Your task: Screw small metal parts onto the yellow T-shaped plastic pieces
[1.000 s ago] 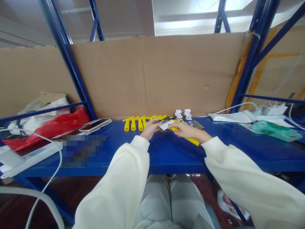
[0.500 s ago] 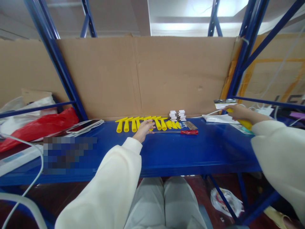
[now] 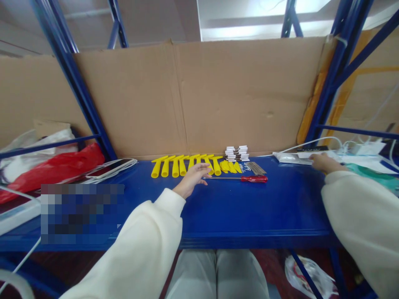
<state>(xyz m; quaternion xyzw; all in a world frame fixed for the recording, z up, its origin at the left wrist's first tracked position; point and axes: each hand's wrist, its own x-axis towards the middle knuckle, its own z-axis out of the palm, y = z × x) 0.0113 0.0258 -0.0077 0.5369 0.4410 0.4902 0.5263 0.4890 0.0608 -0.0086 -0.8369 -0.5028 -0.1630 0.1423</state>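
Observation:
My left hand hovers over the blue table, fingers spread, close to the shaft end of a screwdriver with a red handle. Behind it, several yellow T-shaped handles stand in a row. Small yellow pieces, a stack of white clips and thin metal strips lie to their right. My right hand is at the table's right side, beside a white packet; its fingertips are too unclear to tell what they touch.
A red bag and a phone lie at the left. Cardboard closes off the back between blue posts. White cables and a green bag are at the right.
The yellow item and the packaging at my right hand no longer show there; that hand is lower, near the table. The view has shifted slightly. My left hand stays near the screwdriver, fingers spread.

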